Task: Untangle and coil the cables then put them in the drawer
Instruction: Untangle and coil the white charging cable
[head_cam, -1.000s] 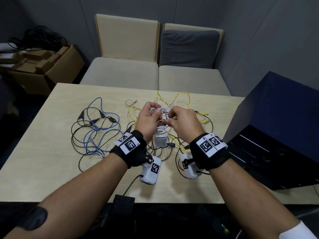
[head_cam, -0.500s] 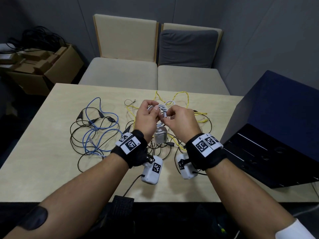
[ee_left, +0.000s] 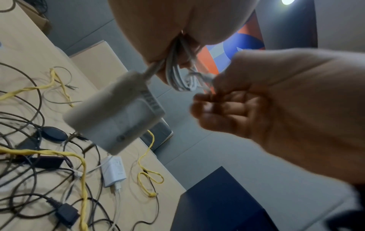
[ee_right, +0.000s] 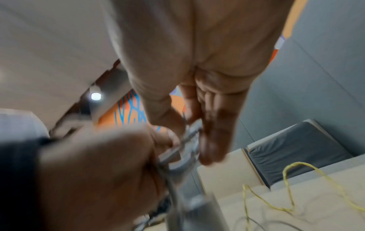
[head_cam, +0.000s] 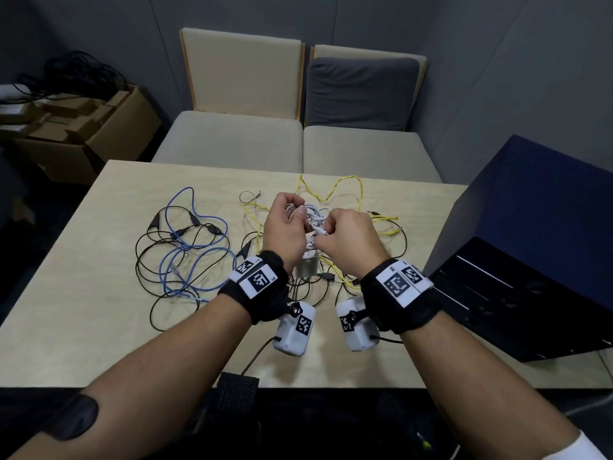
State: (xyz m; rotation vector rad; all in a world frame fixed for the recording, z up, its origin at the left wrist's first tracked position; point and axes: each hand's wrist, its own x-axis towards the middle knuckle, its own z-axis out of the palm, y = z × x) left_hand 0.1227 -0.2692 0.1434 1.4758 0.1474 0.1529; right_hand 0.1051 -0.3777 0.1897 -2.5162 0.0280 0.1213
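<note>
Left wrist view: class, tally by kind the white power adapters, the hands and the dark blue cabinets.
White power adapters: 2 (hanging adapter, lying adapter)
Hands: 2 (left hand, right hand, both gripping the white cable)
Dark blue cabinets: 1 (dark blue cabinet)
Total: 5

Between our hands we see a white cable with a smooth, slightly glossy plastic jacket, and under it a charger of matt white plastic bearing a paper-like label. Below our hands the table looks like pale wood, smooth and matt. To the left of our left hand lies a blue cable beside thin black cables in dull rubbery plastic. Beyond our hands the yellow cable looks twisted and rough. Our wristbands are black cloth.
</note>
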